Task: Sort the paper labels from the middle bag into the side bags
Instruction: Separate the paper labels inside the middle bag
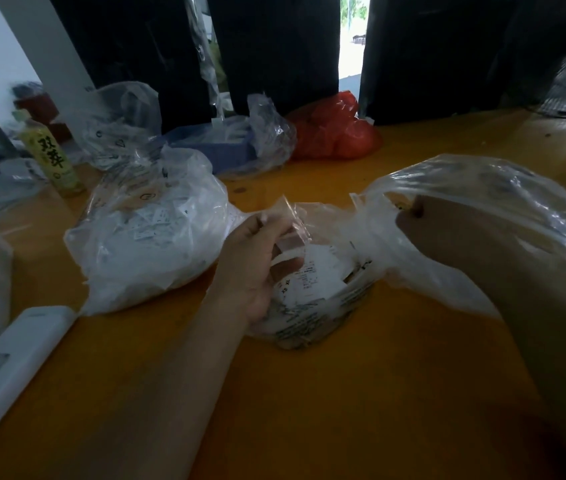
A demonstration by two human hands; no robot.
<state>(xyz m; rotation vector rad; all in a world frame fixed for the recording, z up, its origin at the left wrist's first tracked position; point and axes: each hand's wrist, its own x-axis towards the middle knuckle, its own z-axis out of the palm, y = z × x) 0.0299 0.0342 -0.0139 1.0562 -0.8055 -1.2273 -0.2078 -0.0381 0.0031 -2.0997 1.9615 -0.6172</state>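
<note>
Both forearms bare, left hand (257, 261) without rings

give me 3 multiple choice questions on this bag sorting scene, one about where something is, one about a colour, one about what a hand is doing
1. Where does the green bottle stand?
A. at the far left of the table, behind the left bag
B. inside the middle bag
C. next to the right hand

2. What colour is the bag at the back of the table, past the clear ones?
A. black
B. red
C. yellow

3. What is the left hand doing?
A. lying flat on the table
B. holding the bottle
C. gripping the rim of the middle bag

Answers:
1. A, the bottle stands at the far left beyond the left bag.
2. B, the red bag lies beside the dark curtain.
3. C, its fingers curl round the clear plastic above the paper labels, while the right hand is inside the right bag.
</note>
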